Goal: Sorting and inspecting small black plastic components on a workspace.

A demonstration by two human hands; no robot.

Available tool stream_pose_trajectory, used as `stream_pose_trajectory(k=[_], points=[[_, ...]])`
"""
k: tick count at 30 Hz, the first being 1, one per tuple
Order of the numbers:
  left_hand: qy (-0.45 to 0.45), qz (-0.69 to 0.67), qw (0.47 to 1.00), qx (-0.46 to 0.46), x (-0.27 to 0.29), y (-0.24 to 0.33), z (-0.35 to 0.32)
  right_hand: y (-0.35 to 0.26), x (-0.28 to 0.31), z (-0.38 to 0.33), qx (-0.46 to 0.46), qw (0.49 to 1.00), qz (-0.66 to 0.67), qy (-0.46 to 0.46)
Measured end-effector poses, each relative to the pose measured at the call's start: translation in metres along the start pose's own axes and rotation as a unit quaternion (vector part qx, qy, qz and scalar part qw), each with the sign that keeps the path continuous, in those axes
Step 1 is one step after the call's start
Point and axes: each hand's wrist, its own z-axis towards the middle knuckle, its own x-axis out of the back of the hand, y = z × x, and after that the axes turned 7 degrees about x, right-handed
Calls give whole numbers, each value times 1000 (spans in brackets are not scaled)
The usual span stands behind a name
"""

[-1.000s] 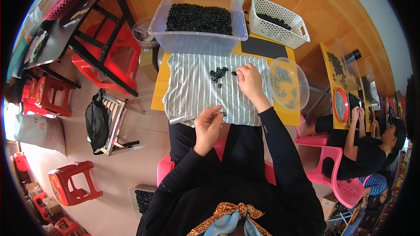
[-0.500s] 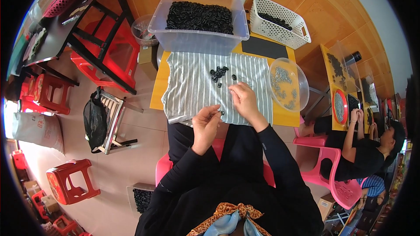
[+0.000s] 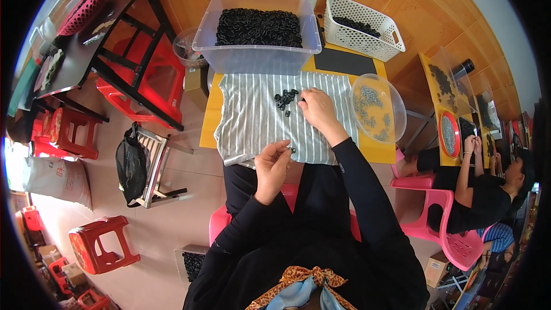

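Rings (image 3: 285,101), small, black and rubbery-looking, heaped in a loose pile on the striped cloth (image 3: 252,120) over the yellow surface (image 3: 209,120), just left of the right hand. Far left: red stools (image 3: 69,132) and a dark bag (image 3: 131,163) on a metal stand, well apart from the work. Nearer the middle: left hand (image 3: 272,166) raised at the near edge of the cloth, thumb and forefinger pinched on one small dark piece (image 3: 291,150), too small to tell more. Behind the cloth: a clear bin (image 3: 255,51) full of the same black rings. Right hand (image 3: 317,109) resting palm down on the cloth, fingertips touching the edge of the pile, fingers curled; whether closed on a ring, cannot tell. Further right: a clear bowl (image 3: 396,109) of small grey metal parts, beside the cloth, and a white basket (image 3: 359,43) behind it.

Best done, by the look of it, one ring at a time: drawn off the edge of the pile rather than the middle, pinched lightly, kept low over the cloth so a dropped ring stays put.
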Motion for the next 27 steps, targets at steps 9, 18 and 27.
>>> stream_pose_trajectory(k=[9, 18, 27], points=[[-8, 0, 1000, -7, 0, 0, 0, -15, -2, -27, 72, 965, 200, 157], [-12, -7, 1000, 24, -4, -3, -3, -39, -4, -91, -134, 878, 426, 172], [-32, -20, 999, 14, -8, -1, -6, -59, 9, -110, -206, 686, 684, 142]])
